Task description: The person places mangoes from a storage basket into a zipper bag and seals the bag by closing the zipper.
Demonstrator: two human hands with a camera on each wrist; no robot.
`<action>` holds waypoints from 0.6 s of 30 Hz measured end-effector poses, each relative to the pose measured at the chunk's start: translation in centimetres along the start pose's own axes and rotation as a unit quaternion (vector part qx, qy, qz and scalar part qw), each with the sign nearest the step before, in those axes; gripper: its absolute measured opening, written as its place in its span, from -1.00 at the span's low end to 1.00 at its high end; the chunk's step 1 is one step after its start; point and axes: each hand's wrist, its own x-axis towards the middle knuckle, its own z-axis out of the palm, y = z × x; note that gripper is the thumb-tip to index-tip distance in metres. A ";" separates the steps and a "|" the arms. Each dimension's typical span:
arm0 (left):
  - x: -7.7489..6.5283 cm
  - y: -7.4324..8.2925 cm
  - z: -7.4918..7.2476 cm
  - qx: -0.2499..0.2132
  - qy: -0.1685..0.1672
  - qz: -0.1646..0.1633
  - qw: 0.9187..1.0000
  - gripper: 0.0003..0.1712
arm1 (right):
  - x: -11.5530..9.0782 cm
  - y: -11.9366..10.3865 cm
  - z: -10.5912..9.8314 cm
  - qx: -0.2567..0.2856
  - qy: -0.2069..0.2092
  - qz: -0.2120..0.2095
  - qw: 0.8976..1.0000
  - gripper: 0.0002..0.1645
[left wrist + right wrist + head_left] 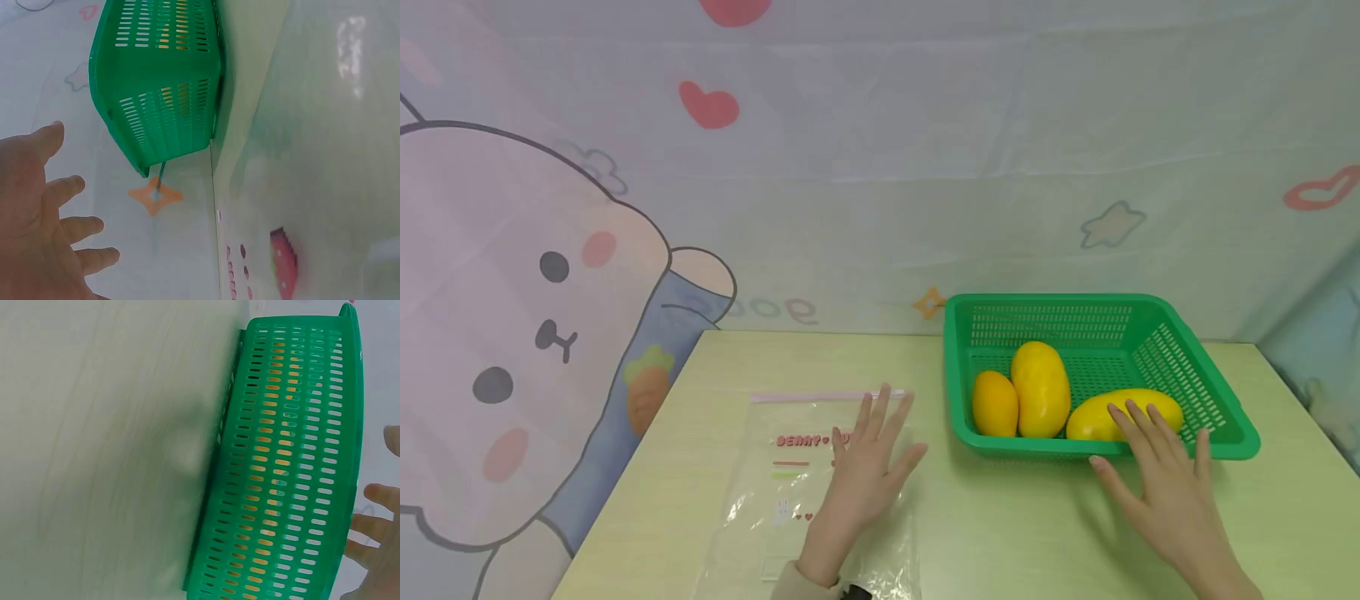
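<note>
On the table's left half lies a clear zip bag [748, 492] with pink lettering and a pink zip strip. My left hand [861, 479] hovers over its right side, fingers spread and holding nothing. To the right stands a green plastic basket [958, 400] with slotted walls. Inside are an orange-yellow mango [995, 406], a larger yellow fruit [1040, 390] standing lengthwise, and a long yellow fruit [1090, 417] lying near the front wall. Over the basket's front rim reaches my right hand [1172, 500], fingers spread above the long fruit; whether they touch it I cannot tell.
A pale wooden table [1022, 533] carries the bag and basket. Behind it hangs a printed cloth [865, 208] with hearts and a cartoon bear, meeting the table's back edge. The basket stands near that back edge.
</note>
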 end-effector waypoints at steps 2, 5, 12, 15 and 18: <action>0.1 0.2 0.2 -0.007 -0.001 0.001 1.000 -0.26 | 0.1 0.2 0.0 0.010 0.013 0.000 1.000 -0.21; 0.5 0.4 0.6 -0.020 0.000 0.008 1.000 -0.27 | 0.4 0.5 0.0 0.023 0.032 0.000 0.999 -0.24; 1.0 1.1 1.5 -0.073 0.001 0.016 0.997 -0.29 | 0.6 1.1 0.1 0.062 0.066 -0.001 0.996 -0.27; 1.1 1.4 1.9 -0.105 0.002 0.018 0.994 -0.30 | 0.8 1.2 0.3 0.078 0.078 0.002 0.994 -0.30; 1.2 1.6 2.0 -0.135 0.003 0.014 0.991 -0.31 | 1.1 1.2 0.3 0.093 0.080 0.011 0.992 -0.31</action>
